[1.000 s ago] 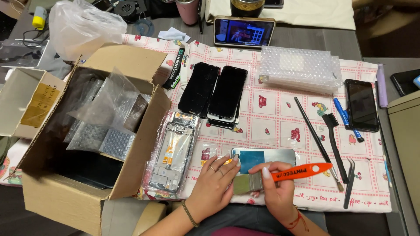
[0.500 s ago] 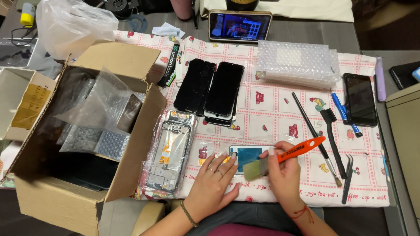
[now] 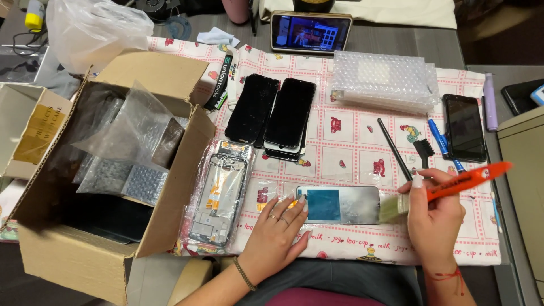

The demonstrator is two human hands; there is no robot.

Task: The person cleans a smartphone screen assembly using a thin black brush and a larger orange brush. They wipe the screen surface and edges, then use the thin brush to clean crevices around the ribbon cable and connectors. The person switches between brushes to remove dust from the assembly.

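A flat phone panel [image 3: 340,204] with a blue film patch lies on the patterned cloth [image 3: 351,141] near the front edge. My left hand [image 3: 276,235] rests flat at its left end, fingertips pressing on the panel. My right hand [image 3: 435,218] grips an orange-handled paintbrush [image 3: 447,184]; its pale bristles touch the panel's right end.
An open cardboard box [image 3: 107,170] of bagged parts stands at left, with a wrapped phone frame [image 3: 221,192] beside it. Two black phones [image 3: 275,113] lie mid-cloth, bubble wrap [image 3: 382,79] behind, tools [image 3: 422,150] and another phone [image 3: 463,127] at right. A lit phone [image 3: 310,32] stands at the back.
The brush has swept rightward along the panel from its left part to its right end, my right hand moving with it. My left hand has stayed on the left end.
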